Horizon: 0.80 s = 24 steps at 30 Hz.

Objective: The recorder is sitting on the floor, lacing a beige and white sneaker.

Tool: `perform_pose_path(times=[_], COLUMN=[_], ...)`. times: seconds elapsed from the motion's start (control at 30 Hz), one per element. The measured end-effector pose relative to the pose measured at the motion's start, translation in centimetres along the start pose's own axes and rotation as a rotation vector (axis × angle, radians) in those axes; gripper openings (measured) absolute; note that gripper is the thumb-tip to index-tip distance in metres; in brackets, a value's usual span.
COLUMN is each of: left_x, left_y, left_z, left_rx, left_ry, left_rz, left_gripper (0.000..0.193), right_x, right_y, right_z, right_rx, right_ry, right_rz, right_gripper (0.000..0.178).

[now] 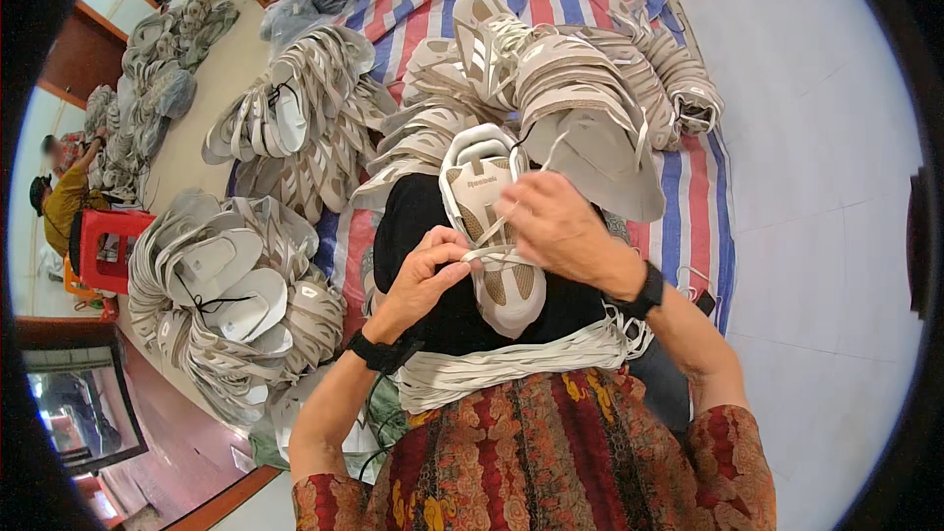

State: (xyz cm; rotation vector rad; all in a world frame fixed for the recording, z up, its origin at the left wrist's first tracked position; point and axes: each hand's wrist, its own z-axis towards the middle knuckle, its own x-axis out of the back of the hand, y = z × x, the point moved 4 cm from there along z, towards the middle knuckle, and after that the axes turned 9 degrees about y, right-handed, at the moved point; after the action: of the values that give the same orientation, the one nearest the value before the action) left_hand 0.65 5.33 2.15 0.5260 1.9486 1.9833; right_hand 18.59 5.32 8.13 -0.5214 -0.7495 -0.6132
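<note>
A beige and white shoe upper (511, 303) with brown mesh panels lies on my lap, its toe towards me and its tongue away from me. A cream shoelace (492, 254) is threaded across its lower eyelets. At the left eyelets, my left hand (428, 270) pinches the lace between thumb and fingers. My right hand (570, 231) is over the shoe's right side, its fingers drawn together on the lace and slightly blurred. A loose length of lace rises beyond that hand. Across my lap lies a thick bundle of cream laces (511, 364).
Stacked shoe uppers (590, 74) lie ahead on a striped sheet (700, 187). More tied stacks (236, 285) stand at my left. A white wall (816, 187) borders my right. Far left are a red stool (98, 246) and another person (71, 192).
</note>
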Motion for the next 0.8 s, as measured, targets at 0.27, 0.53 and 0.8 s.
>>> perform_pose_path(times=[0.27,0.53,0.8], left_x=[-0.9,-1.0,-1.7], left_y=[-0.6,-0.3,5.1], left_z=[0.7,1.3,1.2], left_rx=[-0.100,-0.037,-0.547], left_ry=[0.018,0.082,0.184], left_rz=[0.194,0.217,0.720], left_gripper=[0.015,0.035,0.032], right_x=[-2.6,0.6,-1.8], right_y=[0.1,4.2,6.7], right_z=[-1.0,-2.0,-2.9], right_rx=[0.056,-0.568,-0.924], right_ry=[-0.049,-0.150,-0.115], right_rz=[-0.093,0.316,0.769], right_gripper=[0.011,0.018,0.022])
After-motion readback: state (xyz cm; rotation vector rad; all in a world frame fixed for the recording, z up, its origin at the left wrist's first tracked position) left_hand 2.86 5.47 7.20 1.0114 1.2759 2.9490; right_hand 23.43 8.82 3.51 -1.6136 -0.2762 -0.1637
